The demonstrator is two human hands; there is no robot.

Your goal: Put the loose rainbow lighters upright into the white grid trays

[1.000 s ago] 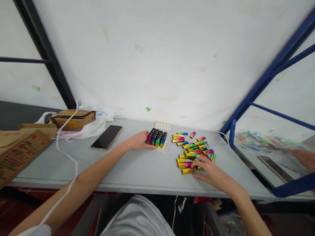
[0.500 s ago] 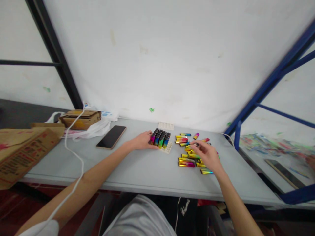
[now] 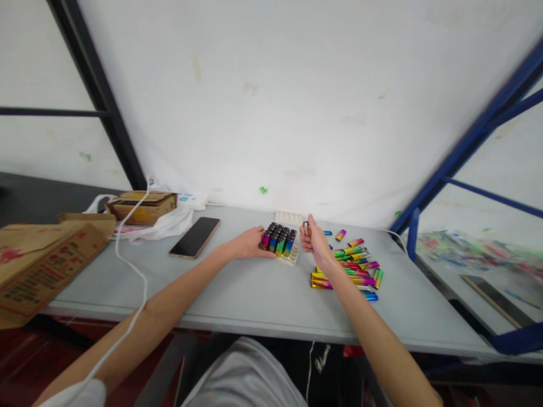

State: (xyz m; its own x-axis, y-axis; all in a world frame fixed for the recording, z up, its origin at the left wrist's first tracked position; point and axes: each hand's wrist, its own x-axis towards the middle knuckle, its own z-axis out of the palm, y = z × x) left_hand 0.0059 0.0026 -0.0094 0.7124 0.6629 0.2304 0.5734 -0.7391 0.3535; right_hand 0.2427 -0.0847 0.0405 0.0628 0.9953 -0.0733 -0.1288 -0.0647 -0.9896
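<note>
Several rows of upright, black-topped lighters (image 3: 279, 244) occupy the tray (image 3: 290, 258); bare slots show along its near right side. The left hand (image 3: 249, 244) grips the standing group at the tray's left side, with the thumb toward the near edge. The right hand (image 3: 314, 240), just right of the tray, grasps a single lighter (image 3: 306, 227), mostly hidden by the fingers. Loose lighters (image 3: 350, 265) lie farther right of the tray. The step in hand appears to be one-by-one loading. The next move seems to call for aligning the held piece upright over a bare slot and lowering it without disturbing adjacent pieces.
</note>
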